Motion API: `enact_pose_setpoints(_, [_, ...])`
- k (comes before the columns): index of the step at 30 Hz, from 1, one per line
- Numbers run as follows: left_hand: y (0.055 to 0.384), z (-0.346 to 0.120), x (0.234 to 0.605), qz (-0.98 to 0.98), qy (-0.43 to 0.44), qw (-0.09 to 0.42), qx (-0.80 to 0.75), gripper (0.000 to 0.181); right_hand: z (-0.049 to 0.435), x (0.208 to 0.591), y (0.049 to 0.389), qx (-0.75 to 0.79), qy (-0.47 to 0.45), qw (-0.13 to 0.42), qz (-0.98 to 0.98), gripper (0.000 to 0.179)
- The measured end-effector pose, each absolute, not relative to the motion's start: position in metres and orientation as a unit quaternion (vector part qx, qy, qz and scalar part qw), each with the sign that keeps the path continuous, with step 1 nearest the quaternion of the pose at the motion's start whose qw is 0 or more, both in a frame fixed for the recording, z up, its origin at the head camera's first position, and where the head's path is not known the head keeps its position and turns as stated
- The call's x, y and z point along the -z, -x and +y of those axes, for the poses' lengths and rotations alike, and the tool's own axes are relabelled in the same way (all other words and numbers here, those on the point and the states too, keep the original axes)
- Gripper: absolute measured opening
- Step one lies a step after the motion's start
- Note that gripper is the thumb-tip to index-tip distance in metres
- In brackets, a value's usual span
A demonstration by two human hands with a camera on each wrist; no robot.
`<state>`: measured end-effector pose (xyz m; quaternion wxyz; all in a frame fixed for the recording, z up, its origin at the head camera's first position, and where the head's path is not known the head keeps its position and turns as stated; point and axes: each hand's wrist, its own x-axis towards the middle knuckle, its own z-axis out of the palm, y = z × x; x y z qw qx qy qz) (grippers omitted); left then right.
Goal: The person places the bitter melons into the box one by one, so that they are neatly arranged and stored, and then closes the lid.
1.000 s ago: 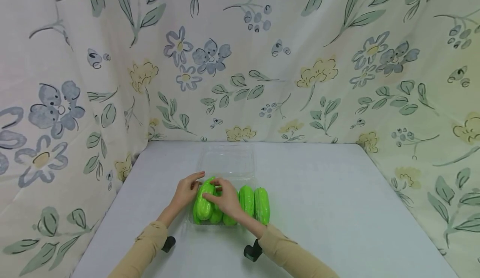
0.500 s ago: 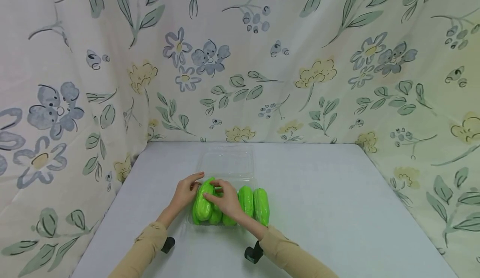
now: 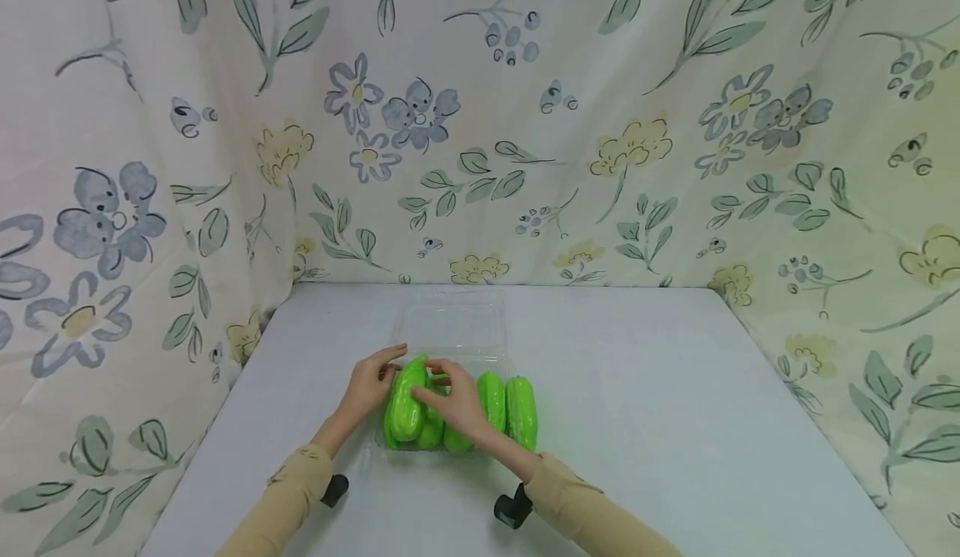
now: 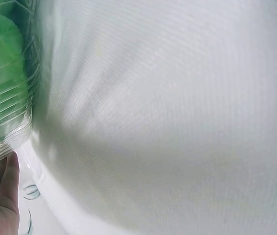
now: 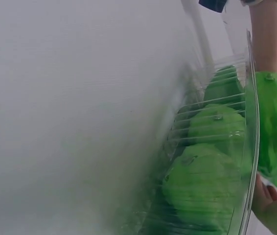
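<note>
In the head view a long, bright green gourd-like vegetable [image 3: 407, 411] lies on top of others like it at the left of a clear plastic box [image 3: 377, 444], its tapered tip pointing away. My right hand [image 3: 457, 403] is at its right side, thumb overlapping it and fingertips right by the tip. At the box's left side rests my left hand [image 3: 369, 386], index finger stretched toward the vegetable's far end. In the left wrist view, straight fingers [image 4: 10, 178] meet the ribbed corner of the box. The right wrist view shows the top vegetable [image 5: 274, 127] raised above the box's rim.
Behind the box its clear lid [image 3: 450, 325] lies folded open on the white table [image 3: 637, 390]. More green vegetables [image 3: 492, 401] fill the row, the rightmost one [image 3: 522, 411] standing at the box's right edge. A floral curtain [image 3: 525, 207] surrounds the table.
The right hand has drawn slightly to the right, its thumb now covering less of the top vegetable. The left hand and the vegetables have stayed nearly still.
</note>
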<state>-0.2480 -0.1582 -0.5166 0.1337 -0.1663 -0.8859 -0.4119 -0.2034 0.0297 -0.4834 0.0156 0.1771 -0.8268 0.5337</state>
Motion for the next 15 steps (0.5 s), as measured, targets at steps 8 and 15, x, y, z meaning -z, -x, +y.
enact_pose_setpoints(8, [0.248,-0.159,0.517,-0.888,0.163,0.128,0.411,0.039,0.042,0.478,0.201,-0.544,-0.183,-0.005,-0.819,0.051])
enact_pose_setpoints(15, [0.249,-0.160,0.517,-0.885,0.167,0.131,0.415,0.038,0.055,0.468,0.206,-0.547,-0.161,-0.056,-0.820,0.053])
